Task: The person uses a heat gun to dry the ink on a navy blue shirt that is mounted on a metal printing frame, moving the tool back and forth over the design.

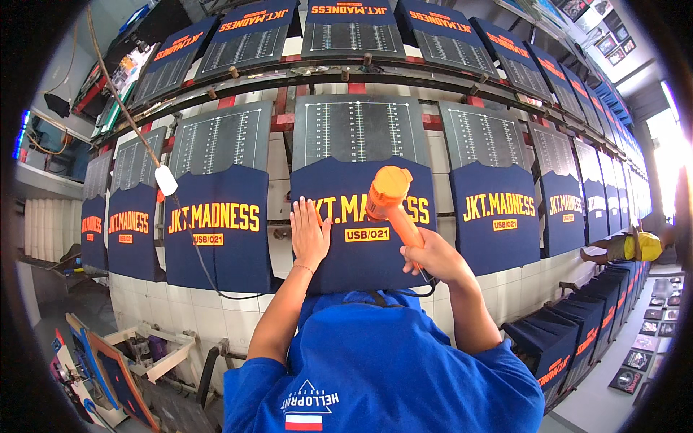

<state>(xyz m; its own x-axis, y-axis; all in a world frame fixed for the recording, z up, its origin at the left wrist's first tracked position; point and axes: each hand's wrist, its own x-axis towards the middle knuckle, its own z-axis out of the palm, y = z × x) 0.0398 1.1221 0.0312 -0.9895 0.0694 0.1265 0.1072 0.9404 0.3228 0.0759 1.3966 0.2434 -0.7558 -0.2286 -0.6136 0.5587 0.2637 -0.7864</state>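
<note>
A navy shirt panel [361, 270] with orange and yellow printed lettering is stretched over a dark, ruled printing board [357, 130] in front of me. Flat on the left part of its print lies my left hand [310, 234], fingers extended, holding nothing. My right hand [437, 256] grips the handle of an orange hair dryer [390, 191]. The dryer's round head is over the right half of the lettering and hides some of it. From the handle's base a black cord runs down near my body. Whether the dryer blows cannot be seen.
Similar boards with navy panels, such as one at left [216, 245] and one at right [494, 224], line this row and the far row. A white connector [166, 180] hangs on a cord at left. Wooden frames [155, 353] stand lower left. A person in yellow [647, 247] is at far right.
</note>
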